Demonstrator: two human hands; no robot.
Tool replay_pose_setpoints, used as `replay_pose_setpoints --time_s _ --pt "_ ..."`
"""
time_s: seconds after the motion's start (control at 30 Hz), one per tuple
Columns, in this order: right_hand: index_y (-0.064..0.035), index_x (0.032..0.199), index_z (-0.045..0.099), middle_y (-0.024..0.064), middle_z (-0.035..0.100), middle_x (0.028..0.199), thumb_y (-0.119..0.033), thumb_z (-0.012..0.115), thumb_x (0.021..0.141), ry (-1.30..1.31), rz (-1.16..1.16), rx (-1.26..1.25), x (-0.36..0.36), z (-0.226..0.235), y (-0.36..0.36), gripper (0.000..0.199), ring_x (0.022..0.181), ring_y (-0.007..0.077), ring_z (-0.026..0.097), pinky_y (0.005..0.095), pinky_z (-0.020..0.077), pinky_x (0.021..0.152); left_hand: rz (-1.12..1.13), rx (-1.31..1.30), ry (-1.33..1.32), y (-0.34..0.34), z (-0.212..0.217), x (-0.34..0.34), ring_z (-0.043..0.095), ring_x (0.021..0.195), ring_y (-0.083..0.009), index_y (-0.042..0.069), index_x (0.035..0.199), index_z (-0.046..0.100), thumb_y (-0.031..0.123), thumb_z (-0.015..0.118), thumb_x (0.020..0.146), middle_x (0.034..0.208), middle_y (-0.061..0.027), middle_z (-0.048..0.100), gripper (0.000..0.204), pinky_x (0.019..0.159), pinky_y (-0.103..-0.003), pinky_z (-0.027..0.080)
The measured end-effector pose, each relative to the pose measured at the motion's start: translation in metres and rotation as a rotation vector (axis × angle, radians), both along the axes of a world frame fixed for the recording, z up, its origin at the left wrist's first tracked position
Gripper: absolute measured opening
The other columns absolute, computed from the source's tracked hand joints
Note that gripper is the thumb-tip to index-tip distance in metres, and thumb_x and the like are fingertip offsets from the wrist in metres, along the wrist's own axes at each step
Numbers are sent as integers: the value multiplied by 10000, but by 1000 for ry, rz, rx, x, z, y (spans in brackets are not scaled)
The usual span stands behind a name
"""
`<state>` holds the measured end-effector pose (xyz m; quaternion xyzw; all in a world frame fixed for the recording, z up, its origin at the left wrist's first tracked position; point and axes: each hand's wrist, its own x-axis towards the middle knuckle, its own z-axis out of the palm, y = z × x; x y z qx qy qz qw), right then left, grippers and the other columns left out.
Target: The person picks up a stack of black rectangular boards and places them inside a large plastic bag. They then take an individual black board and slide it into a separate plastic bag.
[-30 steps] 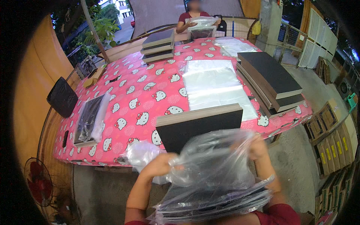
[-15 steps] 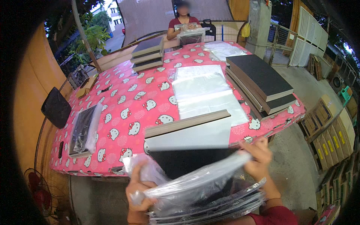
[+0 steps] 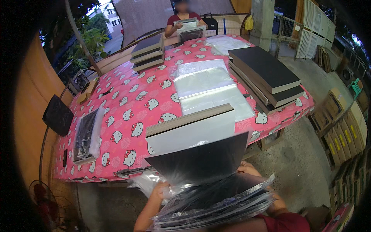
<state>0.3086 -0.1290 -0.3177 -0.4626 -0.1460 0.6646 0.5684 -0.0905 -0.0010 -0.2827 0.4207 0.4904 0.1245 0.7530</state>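
Observation:
A black flat board (image 3: 205, 158) stands tilted in front of me, its lower part inside a clear plastic sleeve (image 3: 179, 190). My left hand (image 3: 161, 189) is closed on the sleeve at the board's lower left corner. At the right edge, my right hand (image 3: 247, 168) has its fingers curled around the sleeve and board; the fingertips are partly hidden. Below my hands, close to my body, lies a stack of plastic-wrapped black boards (image 3: 216, 212). Just beyond the black board, a thick stack of boards with a white face (image 3: 193, 131) leans at the table edge.
Flat clear plastic sleeves (image 3: 212, 96) lie on the pink patterned tablecloth (image 3: 123, 100). Black board stacks stand at right (image 3: 266, 73) and far left (image 3: 148, 52). A wrapped black board (image 3: 87, 135) lies at left. Across the table, a person (image 3: 185, 21) holds a wrapped board.
Both hands have moved down, drawing the sleeve's mouth lower around the black board. The board now rises above the sleeve. The person across has shifted the wrapped board slightly.

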Motion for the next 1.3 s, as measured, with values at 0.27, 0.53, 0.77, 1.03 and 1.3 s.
replay_pose_setpoints --time_s 0.27,0.53,0.77,1.03,1.3 --pt "-30 1010 516 37 575 924 -21 583 735 -722 353 94 7 -54 -16 283 687 70 536 209 431 601 10 -35 346 -19 -142 -35 547 677 -189 29 826 586 237 521 828 751 -78 578 218 564 -305 449" --pt "-19 893 573 61 604 816 -87 582 749 -277 233 -127 16 -49 0 160 694 138 574 250 467 627 848 480 288 25 -122 -184 557 718 -201 29 789 602 264 531 825 755 -80 590 248 601 -342 458" --pt "31 984 553 104 601 843 -214 586 786 -250 -82 520 54 139 37 317 756 179 596 286 479 667 1120 656 -101 18 136 -178 573 787 -225 41 1136 465 474 394 862 929 -133 543 518 671 -369 497" --pt "15 1039 554 135 604 870 -276 661 727 -597 1412 1104 -31 304 112 440 822 206 589 320 450 770 491 1015 -251 25 267 8 545 611 -134 15 931 544 432 363 885 749 -61 551 457 549 -241 456" --pt "-14 810 621 52 610 714 -115 688 676 -942 395 736 -118 333 97 180 703 114 561 254 434 600 168 1083 -510 3 300 107 519 686 -98 -6 963 552 524 552 730 758 -31 544 579 609 -214 425"
